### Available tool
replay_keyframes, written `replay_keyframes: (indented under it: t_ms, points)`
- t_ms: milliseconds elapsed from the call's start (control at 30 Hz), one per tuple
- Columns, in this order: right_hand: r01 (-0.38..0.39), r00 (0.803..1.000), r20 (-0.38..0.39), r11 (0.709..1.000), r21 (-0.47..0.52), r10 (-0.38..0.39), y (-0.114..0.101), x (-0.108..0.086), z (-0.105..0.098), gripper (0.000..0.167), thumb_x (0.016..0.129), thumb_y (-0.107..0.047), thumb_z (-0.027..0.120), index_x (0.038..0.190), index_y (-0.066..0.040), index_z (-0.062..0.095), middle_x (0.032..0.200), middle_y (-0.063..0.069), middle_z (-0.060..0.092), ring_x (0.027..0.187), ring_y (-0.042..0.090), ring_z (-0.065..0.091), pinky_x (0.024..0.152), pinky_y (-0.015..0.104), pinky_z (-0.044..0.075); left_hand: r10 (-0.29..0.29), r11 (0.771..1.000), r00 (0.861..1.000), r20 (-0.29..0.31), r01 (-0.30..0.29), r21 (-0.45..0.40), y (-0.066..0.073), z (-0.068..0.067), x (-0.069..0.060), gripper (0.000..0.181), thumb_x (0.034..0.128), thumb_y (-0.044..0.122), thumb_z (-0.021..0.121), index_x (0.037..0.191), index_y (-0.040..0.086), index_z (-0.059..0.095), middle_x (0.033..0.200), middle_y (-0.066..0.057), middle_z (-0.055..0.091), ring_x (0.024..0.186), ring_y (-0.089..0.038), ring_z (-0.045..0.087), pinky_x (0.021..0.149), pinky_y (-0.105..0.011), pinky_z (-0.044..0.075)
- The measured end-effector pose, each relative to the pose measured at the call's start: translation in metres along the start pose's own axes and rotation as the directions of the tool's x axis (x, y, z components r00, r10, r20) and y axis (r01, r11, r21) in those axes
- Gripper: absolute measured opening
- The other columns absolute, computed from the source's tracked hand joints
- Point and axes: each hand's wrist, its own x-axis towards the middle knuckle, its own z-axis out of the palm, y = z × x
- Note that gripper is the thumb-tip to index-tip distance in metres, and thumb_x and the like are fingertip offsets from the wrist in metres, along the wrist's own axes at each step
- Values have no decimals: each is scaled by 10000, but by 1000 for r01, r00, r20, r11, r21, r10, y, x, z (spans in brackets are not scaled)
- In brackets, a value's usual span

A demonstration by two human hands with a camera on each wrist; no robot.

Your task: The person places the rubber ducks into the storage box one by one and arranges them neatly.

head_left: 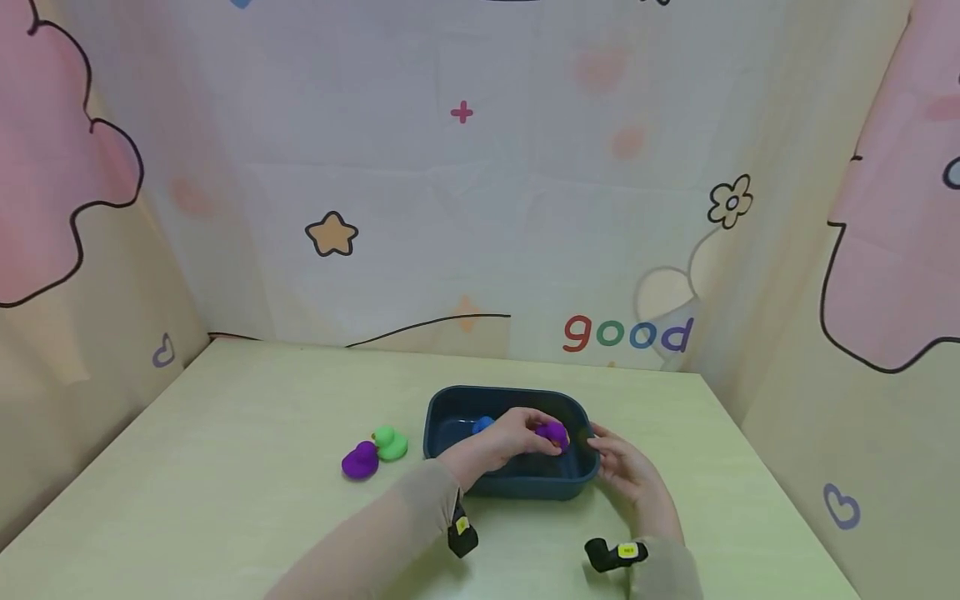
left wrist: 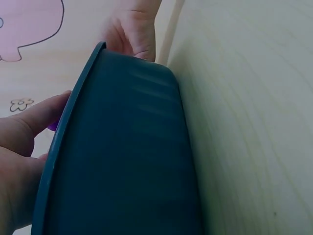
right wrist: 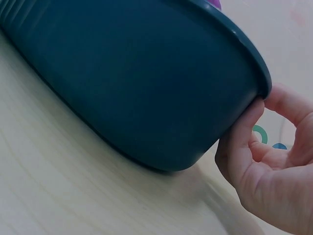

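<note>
A dark teal bin (head_left: pixel 525 487) stands on the table. Over its right half, my left hand (head_left: pixel 510 437) pinches a purple duck (head_left: pixel 553 435) between thumb and fingers. A blue toy (head_left: pixel 482 424) lies in the bin, partly hidden behind that hand. At the bin's right end my right hand (head_left: pixel 633 475) touches the rim and outer wall with its fingers, which the right wrist view shows bent against the corner (right wrist: pixel 195 147). In the left wrist view the bin's wall (left wrist: pixel 122 147) hides most of the purple duck.
Left of the bin, a second purple duck (head_left: pixel 361 461) and a green duck (head_left: pixel 390 443) sit side by side on the table (head_left: pixel 247 433). A printed cloth (head_left: pixel 450 250) hangs behind and at both sides.
</note>
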Motion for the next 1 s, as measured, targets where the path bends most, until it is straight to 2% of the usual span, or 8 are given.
replay_keyframes:
  t_ms: [100, 167, 333, 467, 567, 833, 900, 1000]
  points:
    - [-6, 1000, 1, 1000, 16, 6, -1, -1, 1, 253, 1004, -6, 364, 1232, -107, 410, 958, -40, 671, 837, 54, 635, 771, 183, 543, -12, 997, 1000, 1, 12, 71, -1, 3, 2, 362, 801, -7, 764, 1150, -4, 666, 1048, -117, 650, 929, -203, 593, 912, -366, 557]
    - [-7, 1000, -5, 1000, 13, 7, -1, -1, 1, 282, 1005, -6, 361, 1274, -87, 385, 952, -41, 674, 832, 50, 636, 768, 178, 542, -17, 993, 1000, 0, 17, 121, -2, 5, 3, 360, 794, 2, 774, 1139, 7, 671, 1045, -110, 650, 935, -210, 589, 912, -370, 557]
    - [-9, 1000, -11, 1000, 0, 9, -2, -1, 4, 487, 1006, -14, 359, 1462, -6, 187, 964, -47, 672, 846, 39, 634, 779, 172, 543, -18, 978, 1000, -5, 19, 205, -2, 11, 2, 340, 772, 6, 796, 1091, -2, 678, 1014, -104, 647, 923, -209, 566, 893, -357, 549]
    - [-12, 1000, -20, 1000, -9, 12, -3, -2, 5, 599, 1002, -13, 359, 1518, 17, 55, 975, -54, 659, 860, 33, 624, 782, 170, 537, -4, 959, 1000, -9, 6, 283, -2, 17, 3, 303, 755, 16, 814, 1041, 6, 713, 979, -99, 680, 900, -183, 565, 849, -313, 527]
    - [-16, 1000, -27, 1000, -10, 16, -3, -2, 6, 626, 1002, -17, 361, 1529, 11, 23, 978, -59, 648, 864, 31, 614, 784, 168, 534, 20, 928, 1000, -7, -16, 373, -1, 21, 4, 275, 747, 41, 829, 1008, 20, 744, 956, -90, 714, 879, -155, 578, 820, -270, 511]
    - [-17, 999, -31, 1000, -14, 17, -4, -2, 6, 621, 1001, -31, 369, 1524, 10, 38, 979, -61, 651, 865, 34, 617, 798, 174, 535, 53, 801, 999, -4, -40, 598, -3, 29, 10, 231, 747, 123, 846, 964, 82, 776, 889, -5, 734, 795, -89, 571, 735, -183, 465]
    - [-16, 999, -33, 1000, -18, 15, -4, -3, 7, 621, 997, -28, 372, 1522, 15, 42, 975, -61, 650, 862, 34, 615, 796, 173, 533, 48, 781, 999, -7, -34, 624, -4, 30, 11, 217, 755, 126, 840, 961, 99, 778, 888, 2, 728, 804, -99, 571, 744, -193, 465]
    - [-13, 999, -38, 1000, -25, 13, -4, -3, 7, 632, 994, -28, 381, 1523, 18, 38, 971, -63, 650, 860, 31, 614, 796, 170, 530, 30, 768, 999, -18, -12, 641, -7, 32, 13, 197, 764, 127, 832, 954, 120, 780, 879, 12, 713, 814, -110, 566, 769, -216, 471]
